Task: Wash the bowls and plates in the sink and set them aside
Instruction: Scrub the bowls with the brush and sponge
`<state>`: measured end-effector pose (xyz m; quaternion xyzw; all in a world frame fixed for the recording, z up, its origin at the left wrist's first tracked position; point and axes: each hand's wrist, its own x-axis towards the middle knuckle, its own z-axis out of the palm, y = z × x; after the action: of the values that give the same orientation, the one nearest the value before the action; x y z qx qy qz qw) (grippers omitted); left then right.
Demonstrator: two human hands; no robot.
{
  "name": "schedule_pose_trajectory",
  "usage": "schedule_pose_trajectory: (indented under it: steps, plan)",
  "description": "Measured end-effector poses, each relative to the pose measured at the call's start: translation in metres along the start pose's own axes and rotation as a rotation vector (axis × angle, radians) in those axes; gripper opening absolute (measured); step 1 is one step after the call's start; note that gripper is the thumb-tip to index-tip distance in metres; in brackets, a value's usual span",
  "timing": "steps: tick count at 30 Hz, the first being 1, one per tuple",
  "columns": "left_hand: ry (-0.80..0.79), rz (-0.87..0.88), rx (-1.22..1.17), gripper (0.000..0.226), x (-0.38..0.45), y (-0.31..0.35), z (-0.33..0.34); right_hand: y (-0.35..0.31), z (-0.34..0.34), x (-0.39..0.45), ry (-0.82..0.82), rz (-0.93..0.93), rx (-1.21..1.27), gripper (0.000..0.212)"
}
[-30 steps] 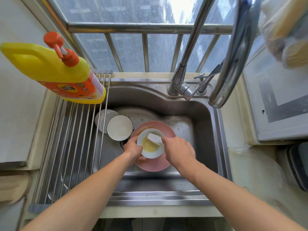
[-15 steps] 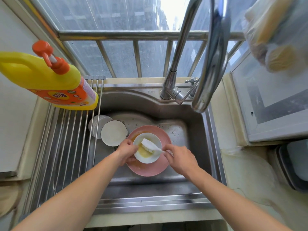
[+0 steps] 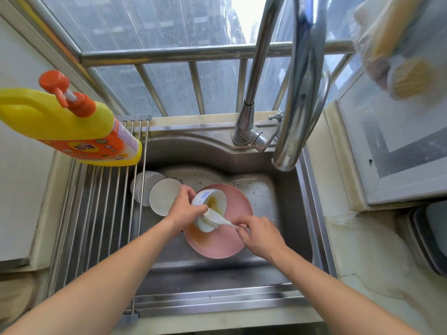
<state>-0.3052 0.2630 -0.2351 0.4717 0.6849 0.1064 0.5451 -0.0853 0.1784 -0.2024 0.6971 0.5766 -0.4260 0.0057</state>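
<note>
change: white bowl [image 3: 210,207] now tipped on edge over pink plate [image 3: 238,222]
left hand [image 3: 185,209]: grips bowl
right hand [image 3: 260,234]: pinches brush [image 3: 217,218] handle

Your two forearms come into view from the bottom corners, both bare from the frame's edge to the wrist (no sleeve, cuff or glove shows anywhere along them). Your left hand [image 3: 185,210] wears no ring, watch or band that can be seen, and the same goes for your right hand [image 3: 260,236]. Both wrists are uncovered. The nails on your right hand's fingers look short and unpainted; those on your left are too small to tell.
</note>
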Motion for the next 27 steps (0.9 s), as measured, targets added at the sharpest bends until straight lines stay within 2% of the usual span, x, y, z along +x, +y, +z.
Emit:
schedule_pose_trajectory:
  steps: [2,4,7,9,12,14,16,19,23,25,27]
  plan:
    - [-0.007,0.083,0.223,0.053,-0.002,0.000,0.001,-0.004,0.002,0.001,-0.058,0.003,0.063,0.034]
    - [0.019,0.174,0.518,0.051,-0.005,-0.001,0.009,-0.005,0.002,0.002,-0.130,-0.004,0.165,0.031]
    - [0.058,0.242,0.669,0.044,-0.006,-0.006,0.015,-0.001,-0.001,0.002,-0.236,-0.044,0.154,0.029]
    - [0.051,0.236,0.647,0.040,-0.005,-0.010,0.013,0.001,-0.005,0.007,-0.201,-0.067,0.010,0.031]
    - [0.063,0.242,0.603,0.041,-0.001,-0.008,0.009,-0.003,-0.012,0.014,0.004,-0.166,-0.276,0.035]
    - [0.029,0.198,0.506,0.047,0.003,-0.002,0.008,-0.011,-0.012,0.014,0.092,-0.240,-0.418,0.037]
    - [-0.071,0.109,0.311,0.062,0.003,0.003,0.004,-0.014,-0.009,0.012,0.128,-0.241,-0.464,0.040]
    - [-0.175,0.024,-0.032,0.073,-0.004,0.004,0.002,-0.011,-0.010,0.014,0.137,-0.195,-0.392,0.034]
    - [-0.079,-0.141,-0.397,0.067,-0.006,0.000,0.008,-0.012,-0.010,0.016,0.024,-0.122,-0.159,0.035]
    - [-0.012,-0.149,-0.392,0.068,-0.003,-0.006,0.007,-0.012,-0.014,0.018,-0.065,-0.070,-0.018,0.034]
    - [0.058,-0.062,-0.200,0.071,-0.001,-0.011,0.005,-0.011,-0.017,0.021,-0.154,-0.052,0.034,0.031]
